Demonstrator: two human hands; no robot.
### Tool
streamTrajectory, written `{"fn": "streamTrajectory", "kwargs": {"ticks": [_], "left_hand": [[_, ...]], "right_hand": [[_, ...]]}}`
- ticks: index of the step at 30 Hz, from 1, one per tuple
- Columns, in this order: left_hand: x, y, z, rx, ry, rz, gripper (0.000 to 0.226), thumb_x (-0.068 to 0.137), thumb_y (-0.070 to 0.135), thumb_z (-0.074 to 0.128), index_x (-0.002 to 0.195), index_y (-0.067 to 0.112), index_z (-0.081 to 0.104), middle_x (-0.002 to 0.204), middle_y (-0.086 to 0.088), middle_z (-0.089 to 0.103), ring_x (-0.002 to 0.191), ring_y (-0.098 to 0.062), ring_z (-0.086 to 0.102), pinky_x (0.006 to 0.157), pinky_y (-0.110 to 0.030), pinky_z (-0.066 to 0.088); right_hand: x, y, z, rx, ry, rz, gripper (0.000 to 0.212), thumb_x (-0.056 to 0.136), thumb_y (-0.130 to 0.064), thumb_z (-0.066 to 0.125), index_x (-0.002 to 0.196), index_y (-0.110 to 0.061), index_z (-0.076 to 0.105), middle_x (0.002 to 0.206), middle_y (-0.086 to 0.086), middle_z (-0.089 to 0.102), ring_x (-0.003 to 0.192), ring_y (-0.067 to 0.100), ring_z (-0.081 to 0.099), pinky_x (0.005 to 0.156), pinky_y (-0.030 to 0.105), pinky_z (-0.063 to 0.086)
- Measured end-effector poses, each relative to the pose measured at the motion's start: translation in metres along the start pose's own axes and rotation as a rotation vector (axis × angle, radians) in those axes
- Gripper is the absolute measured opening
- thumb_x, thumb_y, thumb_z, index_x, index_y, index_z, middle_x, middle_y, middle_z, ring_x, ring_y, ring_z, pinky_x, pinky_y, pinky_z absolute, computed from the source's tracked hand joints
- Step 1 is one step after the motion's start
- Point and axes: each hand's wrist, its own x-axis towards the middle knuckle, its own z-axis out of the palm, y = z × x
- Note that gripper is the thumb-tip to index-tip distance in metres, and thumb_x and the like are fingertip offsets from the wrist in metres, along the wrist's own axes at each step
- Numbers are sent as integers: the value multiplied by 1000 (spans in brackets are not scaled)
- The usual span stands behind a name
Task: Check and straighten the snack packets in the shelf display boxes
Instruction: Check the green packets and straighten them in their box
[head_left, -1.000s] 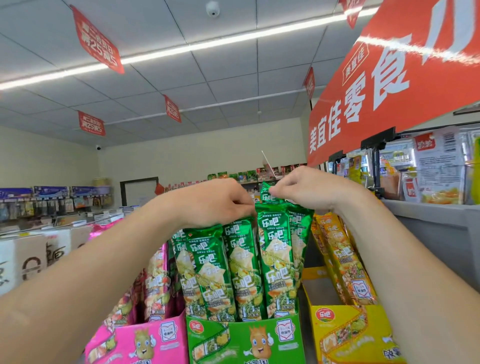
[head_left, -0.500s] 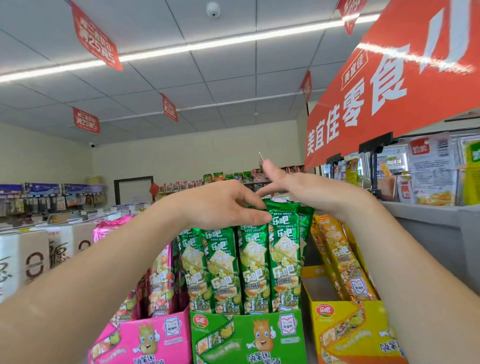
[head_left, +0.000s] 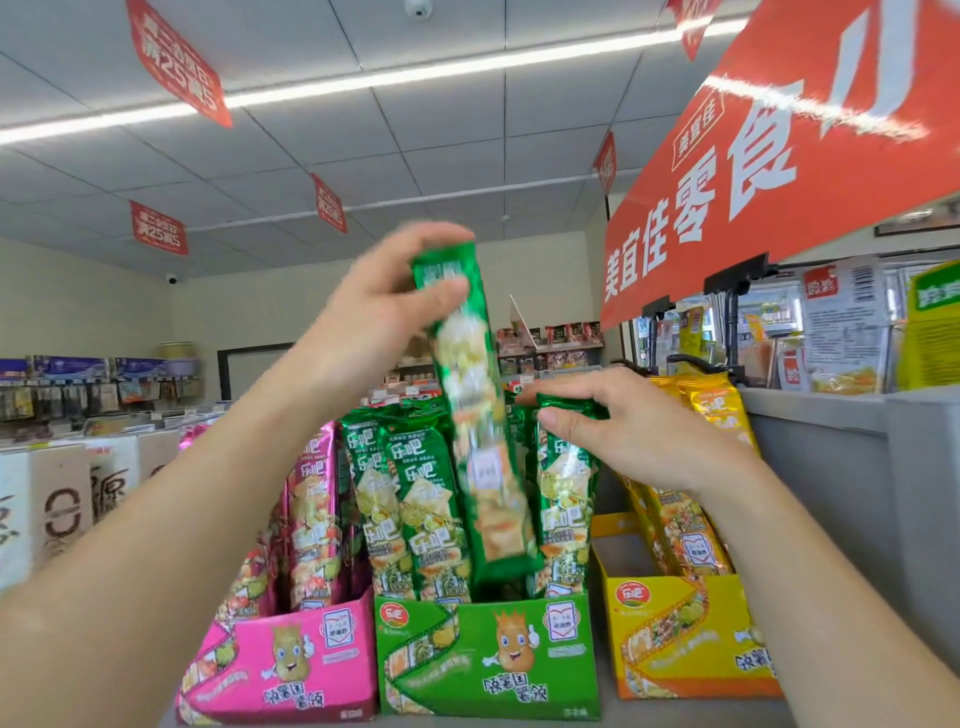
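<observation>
My left hand (head_left: 379, 306) grips the top of a long green snack packet (head_left: 480, 441) and holds it raised, tilted and motion-blurred, with its lower end just above the green display box (head_left: 488, 654). My right hand (head_left: 623, 431) pinches the top of another green packet (head_left: 563, 499) standing at the right side of that box. More green packets (head_left: 410, 499) stand upright on the box's left side.
A pink display box (head_left: 280, 665) with pink packets (head_left: 314, 514) stands to the left. A yellow box (head_left: 680, 634) with yellow packets (head_left: 691, 530) stands to the right, beside a grey counter (head_left: 852, 467). A red banner (head_left: 779, 156) hangs above.
My left hand has pulled one green packet up out of the row and lifted it high. My right hand has dropped onto the top of the rightmost green packet.
</observation>
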Motion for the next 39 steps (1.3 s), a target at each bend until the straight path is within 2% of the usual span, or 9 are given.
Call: {"fn": "streamTrajectory", "kwargs": {"ticks": [3, 7, 12, 17, 20, 23, 26, 32, 39], "left_hand": [[3, 10, 0, -71, 399, 294, 17, 99, 10, 49, 113, 21, 48, 99, -8, 58, 80, -18, 60, 66, -36, 53], [0, 17, -7, -45, 635, 547, 15, 101, 10, 41, 114, 6, 39, 101, -14, 46, 86, -21, 45, 76, -31, 40], [-20, 30, -1, -40, 601, 558, 17, 102, 7, 41, 116, -1, 38, 95, -11, 46, 80, -11, 45, 72, -25, 38], [-57, 39, 9, -54, 530, 586, 16, 101, 9, 44, 115, 0, 43, 88, 10, 54, 75, -3, 48, 68, -21, 41], [-85, 36, 17, -61, 478, 604, 12, 99, 10, 48, 111, 10, 44, 86, 17, 57, 74, -2, 50, 64, -25, 46], [-107, 27, 26, -130, 443, 552, 13, 97, 10, 50, 108, 15, 44, 85, 17, 57, 72, 4, 50, 65, -13, 42], [-125, 18, 34, -186, 492, 439, 12, 96, 15, 50, 106, 20, 45, 83, 13, 53, 66, 7, 47, 61, -9, 39], [-157, 2, 43, -420, 510, 3, 46, 82, 48, 58, 113, 15, 51, 74, 19, 56, 69, -3, 47, 64, -22, 40], [-214, -4, 60, -553, 312, -127, 33, 73, 19, 77, 104, 18, 63, 97, -4, 74, 88, -16, 68, 75, -30, 56]], "right_hand": [[1, 3, 5, 29, 77, -40, 31, 96, -21, 59, 124, -34, 63, 107, -43, 50, 100, -29, 43, 86, -4, 29], [-1, 1, 13, 102, 151, -90, 33, 95, -21, 59, 102, -53, 61, 103, -45, 53, 107, -29, 40, 89, -3, 25], [-9, -8, 22, 157, 377, -95, 32, 98, -36, 49, 129, -36, 57, 147, -9, 45, 143, 5, 25, 119, 35, 17], [-43, -27, 24, 238, 668, -150, 28, 97, -35, 46, 119, -29, 63, 124, -14, 62, 121, -1, 52, 103, 20, 40], [-84, -37, 35, 480, 499, -152, 35, 93, -49, 44, 112, -33, 68, 108, -10, 71, 104, 7, 65, 84, 20, 51], [-126, -47, 54, 745, 36, -61, 50, 84, -71, 47, 124, -44, 61, 120, -9, 68, 113, 11, 63, 91, 30, 53], [-152, -60, 79, 962, -209, 26, 41, 88, -61, 53, 124, -44, 59, 116, -4, 70, 98, 18, 70, 85, 25, 53], [-173, -77, 126, 892, 46, 198, 62, 66, -76, 63, 121, -48, 59, 91, -12, 71, 74, 0, 61, 76, 25, 47], [-184, -106, 144, 483, 329, 147, 33, 78, -66, 50, 108, -56, 54, 65, -2, 63, 50, 11, 55, 51, 32, 50]]}}
